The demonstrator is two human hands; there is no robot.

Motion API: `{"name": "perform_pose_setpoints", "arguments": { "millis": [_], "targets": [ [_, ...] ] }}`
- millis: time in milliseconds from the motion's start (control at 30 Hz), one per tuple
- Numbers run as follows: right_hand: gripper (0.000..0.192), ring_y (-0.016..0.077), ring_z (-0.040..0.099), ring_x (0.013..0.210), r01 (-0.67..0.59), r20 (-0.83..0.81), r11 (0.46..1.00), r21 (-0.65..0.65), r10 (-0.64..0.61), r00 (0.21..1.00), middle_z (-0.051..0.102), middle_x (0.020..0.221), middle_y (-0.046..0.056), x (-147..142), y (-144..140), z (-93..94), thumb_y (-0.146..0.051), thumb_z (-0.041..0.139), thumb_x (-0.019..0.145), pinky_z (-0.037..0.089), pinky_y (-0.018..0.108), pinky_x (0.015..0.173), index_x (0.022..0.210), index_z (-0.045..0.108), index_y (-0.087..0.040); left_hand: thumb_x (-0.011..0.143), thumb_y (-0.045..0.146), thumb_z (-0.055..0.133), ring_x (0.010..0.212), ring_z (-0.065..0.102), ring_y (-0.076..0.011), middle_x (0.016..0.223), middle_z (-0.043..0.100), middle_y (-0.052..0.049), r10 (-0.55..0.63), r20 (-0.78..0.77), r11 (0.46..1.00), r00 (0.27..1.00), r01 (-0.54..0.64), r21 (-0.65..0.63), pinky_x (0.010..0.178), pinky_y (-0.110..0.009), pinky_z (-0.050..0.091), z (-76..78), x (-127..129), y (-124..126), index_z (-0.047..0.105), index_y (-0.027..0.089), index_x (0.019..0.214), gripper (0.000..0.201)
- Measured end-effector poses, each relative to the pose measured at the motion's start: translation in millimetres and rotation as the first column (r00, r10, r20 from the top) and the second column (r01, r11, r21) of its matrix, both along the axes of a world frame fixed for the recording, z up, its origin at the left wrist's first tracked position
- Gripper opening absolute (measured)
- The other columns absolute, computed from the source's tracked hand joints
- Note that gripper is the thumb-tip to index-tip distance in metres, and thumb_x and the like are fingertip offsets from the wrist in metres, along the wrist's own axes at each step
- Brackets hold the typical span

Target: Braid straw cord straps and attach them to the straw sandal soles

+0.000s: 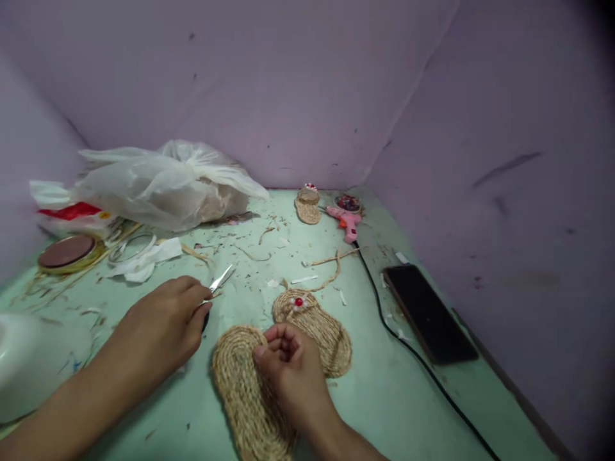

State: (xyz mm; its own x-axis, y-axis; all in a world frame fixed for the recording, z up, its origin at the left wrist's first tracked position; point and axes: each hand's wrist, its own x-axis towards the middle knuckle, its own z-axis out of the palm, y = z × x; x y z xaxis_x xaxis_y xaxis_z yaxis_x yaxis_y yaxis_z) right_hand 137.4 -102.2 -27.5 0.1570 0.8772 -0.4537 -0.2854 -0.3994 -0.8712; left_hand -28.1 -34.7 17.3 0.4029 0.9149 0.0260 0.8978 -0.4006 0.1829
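Head view, one item per line.

Left hand [161, 326]: was closed around the handles of a pair of small scissors [218, 282], the blades pointing away over the table [394, 397]; the handles were hidden under the fingers.

Right hand [288, 368]: was curled, fingertips pinched together, resting on a plain woven jute sole [240, 390]; whether anything was pinched between the fingertips could not be told.

Plain woven jute sole: was laid flat on the table, near edge, partly covered by the right hand and wrist.

Second jute sole [319, 330]: was laid just beside the first, touching or overlapping it, fitted with a strap and a red bead [298, 301] at its far end; a loose jute cord [331, 269] was seen trailing beyond it.

Third small jute piece [307, 206]: was set at the far wall.

Pink glue gun [346, 223]: was placed near the far corner, its black cable [413, 355] run toward the near right.

Black phone [427, 314]: was laid face up at the right, beside the cable.

Plastic bag [163, 186]: was heaped at the far left, with white paper scraps [144, 262] and a round tin lid [67, 251] near it.
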Motion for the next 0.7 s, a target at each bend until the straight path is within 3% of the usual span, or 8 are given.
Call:
{"name": "perform_pose_setpoints", "arguments": {
  "millis": [67, 167, 267, 367, 467, 567, 700],
  "targets": [
    [0.012, 0.0055, 0.039, 0.043, -0.037, -0.005, 0.999, 0.000, 0.037, 0.999, 0.047, 0.050, -0.007, -0.6, -0.2, -0.9, -0.014, 0.060, 0.055, 0.029, 0.018, 0.044, 0.065, 0.052, -0.015, 0.081, 0.025, 0.036, 0.076, 0.057, -0.0210, 0.082, 0.062, -0.009, -0.098, 0.042, 0.994, 0.994, 0.095, 0.062, 0.069, -0.033, 0.042, 9.7, 22.5, 13.1, 0.062, 0.016, 0.075, 0.027],
    [0.012, 0.0059, 0.039, 0.043, -0.070, 0.007, 0.998, 0.001, 0.070, 0.998, 0.046, 0.050, -0.007, -1.5, -2.1, -2.6, -0.010, 0.056, 0.055, 0.028, 0.018, 0.044, 0.065, 0.051, -0.016, 0.073, 0.019, 0.044, 0.073, 0.059, -0.0181, 0.079, 0.066, -0.005, -0.160, 0.165, 0.987, 0.973, 0.163, -0.002, 0.070, -0.029, 0.043, 17.9, 63.1, 41.5, 0.065, 0.017, 0.076, 0.022],
    [0.014, 0.0061, 0.038, 0.043, -0.092, 0.019, 0.996, -0.008, 0.093, 0.996, 0.045, 0.049, -0.008, -4.0, -5.2, -4.3, -0.006, 0.054, 0.054, 0.027, 0.018, 0.043, 0.064, 0.050, -0.016, 0.069, 0.016, 0.045, 0.072, 0.061, -0.0168, 0.076, 0.069, -0.005, -0.155, 0.266, 0.975, 0.951, 0.191, -0.114, 0.069, -0.026, 0.044, 14.1, 100.1, 72.3, 0.068, 0.015, 0.078, 0.024],
    [0.017, 0.0058, 0.035, 0.041, -0.097, 0.024, 0.995, 0.008, 0.097, 0.995, 0.041, 0.046, -0.009, -10.2, -8.4, -8.0, -0.003, 0.051, 0.052, 0.024, 0.018, 0.041, 0.061, 0.050, -0.017, 0.067, 0.017, 0.049, 0.068, 0.061, -0.0169, 0.072, 0.070, -0.005, -0.194, 0.241, 0.961, 0.951, 0.233, -0.147, 0.063, -0.025, 0.044, 4.5, 132.2, 93.8, 0.070, 0.014, 0.078, 0.024],
    [0.020, 0.0061, 0.032, 0.039, -0.085, 0.062, 0.996, -0.018, 0.086, 0.994, 0.036, 0.043, -0.010, -19.8, -10.8, -15.0, 0.000, 0.051, 0.049, 0.019, 0.018, 0.037, 0.058, 0.050, -0.019, 0.069, 0.019, 0.051, 0.066, 0.062, -0.0167, 0.069, 0.069, -0.005, -0.232, 0.211, 0.954, 0.950, 0.264, -0.139, 0.060, -0.024, 0.044, -3.7, 166.4, 103.8, 0.070, 0.013, 0.077, 0.021],
    [0.021, 0.0078, 0.036, 0.040, -0.064, 0.141, 0.997, -0.042, 0.069, 0.988, 0.040, 0.045, -0.008, -28.5, -12.6, -24.8, -0.001, 0.057, 0.048, 0.022, 0.019, 0.038, 0.059, 0.054, -0.019, 0.073, 0.017, 0.052, 0.070, 0.062, -0.0164, 0.071, 0.068, -0.004, -0.277, 0.167, 0.947, 0.946, 0.298, -0.121, 0.063, -0.024, 0.044, -9.9, 205.8, 106.5, 0.069, 0.013, 0.079, 0.018],
    [0.016, 0.0121, 0.045, 0.045, -0.076, 0.248, 0.997, -0.017, 0.078, 0.966, 0.049, 0.049, -0.004, -31.7, -13.8, -38.2, -0.009, 0.064, 0.051, 0.026, 0.021, 0.039, 0.062, 0.058, -0.020, 0.083, 0.024, 0.053, 0.087, 0.060, -0.0181, 0.094, 0.063, -0.006, -0.285, 0.053, 0.952, 0.957, 0.289, -0.095, 0.075, -0.033, 0.048, -19.4, 255.1, 102.4, 0.061, 0.015, 0.097, 0.019]
  ]
}}
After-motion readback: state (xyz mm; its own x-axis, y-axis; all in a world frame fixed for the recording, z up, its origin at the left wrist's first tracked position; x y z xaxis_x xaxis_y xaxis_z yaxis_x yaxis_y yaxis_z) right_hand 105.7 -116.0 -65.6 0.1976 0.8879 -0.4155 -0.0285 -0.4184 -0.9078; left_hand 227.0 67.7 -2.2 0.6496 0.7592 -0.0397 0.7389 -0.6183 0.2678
